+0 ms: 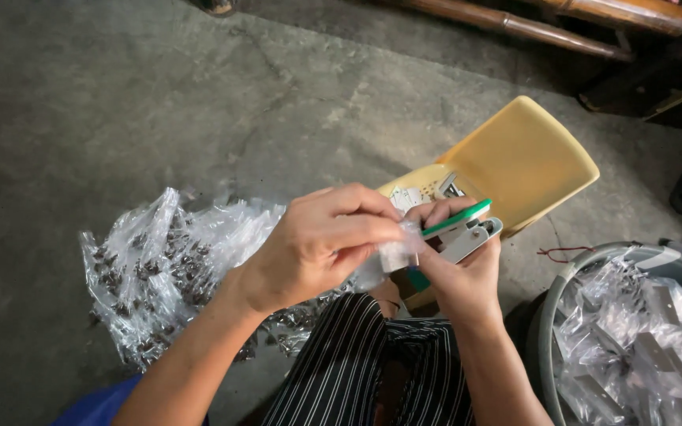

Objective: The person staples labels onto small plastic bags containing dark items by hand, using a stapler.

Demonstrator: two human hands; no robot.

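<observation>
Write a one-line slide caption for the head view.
Left hand holds a small clear bag to the green-handled stapler in the right hand, above a yellow plastic chair.

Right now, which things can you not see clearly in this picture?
Head view:
- Small bag: contents hidden by the left hand.
- Stapler: mouth covered by the right hand.
- Basin: cut off by the right edge.
- Pieces in the bag pile: too small to identify.

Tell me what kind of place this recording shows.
Probably an informal home workshop for packing small parts: bare concrete floor, a pile of small clear bags on it, a basin of more bags, a low yellow plastic chair.
</observation>
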